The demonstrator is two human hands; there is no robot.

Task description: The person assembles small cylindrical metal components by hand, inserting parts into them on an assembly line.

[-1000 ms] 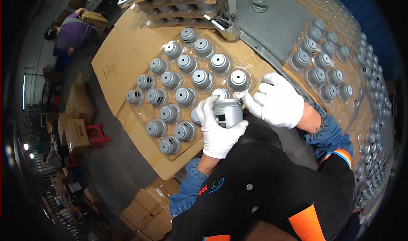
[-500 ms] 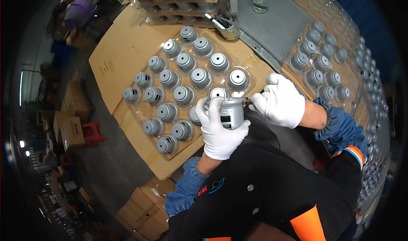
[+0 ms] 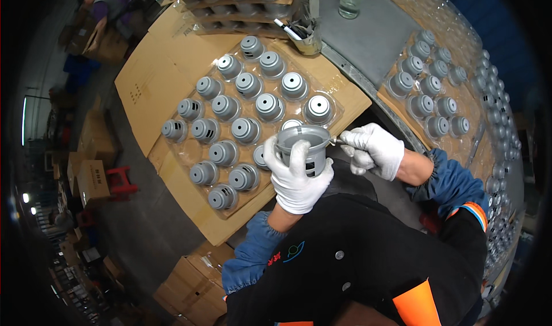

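Note:
My left hand (image 3: 299, 187), in a white glove, is wrapped round a grey cup-shaped housing (image 3: 315, 155) with dark square slots in its side. The housing's open mouth tilts upward, showing a smooth grey inside. At the right of its rim, my gloved right hand (image 3: 376, 152) pinches a small thin tool (image 3: 337, 140) whose tip meets or nearly meets the rim; its kind is too small to tell. Just beyond my left hand lies a clear plastic tray (image 3: 185, 149) with several similar housings (image 3: 246, 130), bottoms up.
Cardboard (image 3: 152, 73) lies under the tray. Stacked trays (image 3: 236, 9) and a cup of pens (image 3: 309, 43) stand at the back, near a glass bottle (image 3: 349, 4). More housings (image 3: 422, 105) fill the right side. A person (image 3: 112, 6) handles a box at far left.
The housing has tipped so its open mouth now shows. My right hand has shifted slightly down and left, still at the rim. The person at far left has moved.

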